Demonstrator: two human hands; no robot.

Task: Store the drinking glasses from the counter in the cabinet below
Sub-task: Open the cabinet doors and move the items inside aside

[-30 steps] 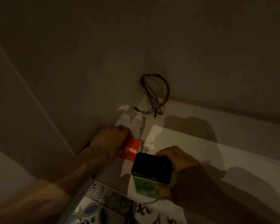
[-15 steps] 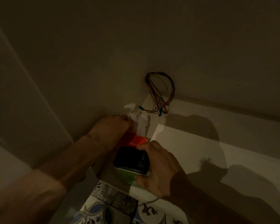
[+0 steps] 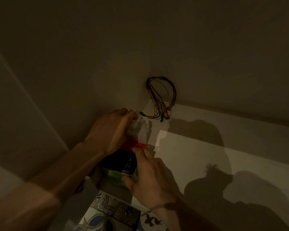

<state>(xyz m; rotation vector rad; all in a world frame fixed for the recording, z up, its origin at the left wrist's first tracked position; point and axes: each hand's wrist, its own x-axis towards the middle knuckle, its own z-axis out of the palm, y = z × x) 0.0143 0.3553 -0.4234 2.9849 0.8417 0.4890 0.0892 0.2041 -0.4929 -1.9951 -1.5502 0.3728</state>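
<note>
Lower centre of frame: my right hand (image 3: 148, 180) grips the black-lidded green tin (image 3: 122, 169) by its side; just beyond, my left hand (image 3: 110, 129) is closed on the white pump bottle (image 3: 140, 129), red box (image 3: 138, 145) between them; coloured wires (image 3: 162, 99) upper centre; no drinking glasses in view, so can't place them; likely fragile, slippery, take round the body.

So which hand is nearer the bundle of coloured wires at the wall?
Left. The left hand grips the white pump bottle just beside the coloured wires; the right hand is lower, on the black-lidded tin.
</note>
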